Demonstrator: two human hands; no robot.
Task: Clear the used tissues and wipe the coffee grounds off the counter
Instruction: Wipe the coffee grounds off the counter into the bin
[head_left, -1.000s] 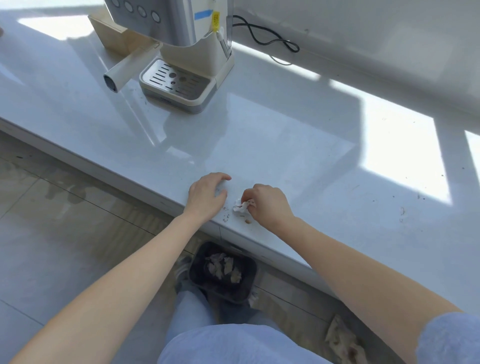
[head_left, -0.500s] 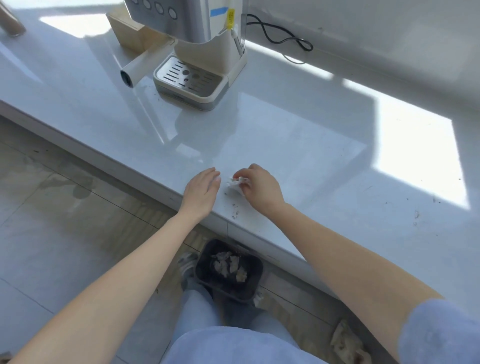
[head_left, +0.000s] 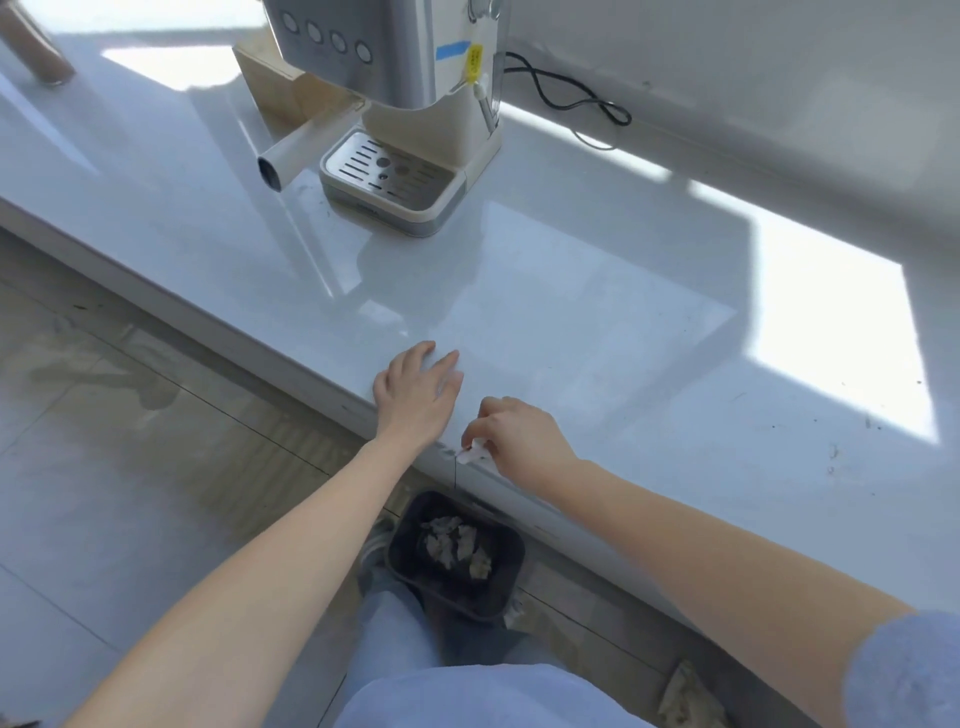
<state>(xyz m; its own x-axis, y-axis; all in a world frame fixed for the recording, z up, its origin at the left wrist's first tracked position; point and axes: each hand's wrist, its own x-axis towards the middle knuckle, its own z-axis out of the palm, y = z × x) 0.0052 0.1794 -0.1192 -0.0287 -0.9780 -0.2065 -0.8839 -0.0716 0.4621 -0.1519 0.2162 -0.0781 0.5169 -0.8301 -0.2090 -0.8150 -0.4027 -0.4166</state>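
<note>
My right hand (head_left: 519, 434) pinches a small crumpled white tissue (head_left: 471, 453) right at the front edge of the pale grey counter (head_left: 597, 332). My left hand (head_left: 415, 392) lies flat and open on the counter just left of it, fingers pointing away from me. Below the edge, on the floor, a black bin (head_left: 457, 556) holds several used tissues. A few dark coffee grounds (head_left: 831, 452) dot the counter far to the right, near the sunlit patch.
A silver and cream coffee machine (head_left: 405, 124) with a drip tray stands at the back, its handle (head_left: 301, 150) sticking out leftward. A black cable (head_left: 566, 98) runs behind it. A crumpled tissue (head_left: 685, 699) lies on the tiled floor at lower right.
My right hand has dragged the tissue toward me, from beside the left fingertips to the counter's front edge. My left hand stays flat on the counter.
</note>
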